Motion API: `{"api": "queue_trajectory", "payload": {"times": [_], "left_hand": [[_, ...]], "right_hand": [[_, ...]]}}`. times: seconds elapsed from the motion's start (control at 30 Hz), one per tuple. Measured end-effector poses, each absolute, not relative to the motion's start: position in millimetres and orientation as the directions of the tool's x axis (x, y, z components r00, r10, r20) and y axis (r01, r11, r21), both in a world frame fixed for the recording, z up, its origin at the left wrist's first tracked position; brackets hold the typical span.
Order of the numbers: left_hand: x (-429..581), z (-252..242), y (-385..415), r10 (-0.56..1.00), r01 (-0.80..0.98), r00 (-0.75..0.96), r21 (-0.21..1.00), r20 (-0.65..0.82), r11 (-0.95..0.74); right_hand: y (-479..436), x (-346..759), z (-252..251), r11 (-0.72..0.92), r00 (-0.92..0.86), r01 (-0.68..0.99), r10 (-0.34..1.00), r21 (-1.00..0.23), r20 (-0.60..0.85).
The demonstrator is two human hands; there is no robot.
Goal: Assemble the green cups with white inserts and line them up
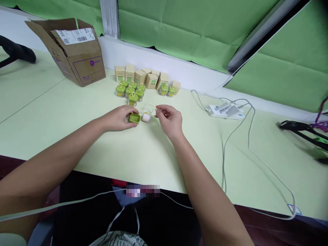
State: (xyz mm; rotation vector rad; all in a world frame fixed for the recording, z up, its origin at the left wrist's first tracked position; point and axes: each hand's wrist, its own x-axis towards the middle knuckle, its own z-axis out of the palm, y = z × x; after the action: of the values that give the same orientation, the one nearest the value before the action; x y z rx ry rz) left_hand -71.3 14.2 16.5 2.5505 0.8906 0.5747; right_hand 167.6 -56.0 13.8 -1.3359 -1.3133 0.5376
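My left hand (pixel 119 118) grips a green lid (pixel 134 118) between thumb and fingers, its hollow underside turned toward me. Just right of the lid, a clear square jar (pixel 148 108) rests on the table, and a pale pink block (pixel 146 118) sits at its near side; whether inside or in front I cannot tell. Thumb and fingertips of my right hand (pixel 170 119) are pinched together beside the jar, around a small pale piece too tiny to name. Behind my left hand stand several clear jars with green lids and yellowish loops (pixel 132 99).
Small brown boxes (pixel 151 81) line the wall behind the jars, with two more lidded jars (pixel 167 90) before them. An open cardboard carton (pixel 88 65) stands back left. To the right lie a power strip (pixel 225 111) and loose white cables (pixel 269 171).
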Motion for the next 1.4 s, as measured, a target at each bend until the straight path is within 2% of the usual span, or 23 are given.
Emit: {"api": "queue_trajectory", "payload": {"times": [0.1, 0.23, 0.47, 0.57, 0.83, 0.97, 1.4], "left_hand": [[-68, 21, 9, 0.643, 0.456, 0.691, 0.49, 0.331, -0.743], [-65, 28, 0, 0.614, 0.37, 0.662, 0.524, 0.43, -0.767], [-59, 31, -11, 0.547, 0.276, 0.697, 0.53, 0.464, -0.802], [-59, 32, -12, 0.533, 0.273, 0.706, 0.515, 0.467, -0.812], [-60, 32, -13, 0.516, 0.269, 0.73, 0.507, 0.447, -0.819], [-60, 34, -14, 0.508, 0.267, 0.737, 0.498, 0.446, -0.825], [-59, 27, -12, 0.473, 0.24, 0.772, 0.494, 0.425, -0.836]], "right_hand": [[-64, 157, 19, 0.323, 0.172, 0.391, 0.894, -0.862, 0.413], [-77, 144, 27, 0.41, 0.01, 0.522, 0.874, -0.748, 0.486], [-80, 135, 19, 0.541, -0.224, 0.708, 0.782, -0.455, 0.581], [-77, 135, 15, 0.553, -0.27, 0.741, 0.765, -0.381, 0.585], [-76, 137, 13, 0.592, -0.338, 0.757, 0.716, -0.275, 0.611], [-76, 136, 13, 0.578, -0.338, 0.772, 0.725, -0.264, 0.601], [-83, 129, 21, 0.466, -0.368, 0.862, 0.847, -0.202, 0.383]]}}
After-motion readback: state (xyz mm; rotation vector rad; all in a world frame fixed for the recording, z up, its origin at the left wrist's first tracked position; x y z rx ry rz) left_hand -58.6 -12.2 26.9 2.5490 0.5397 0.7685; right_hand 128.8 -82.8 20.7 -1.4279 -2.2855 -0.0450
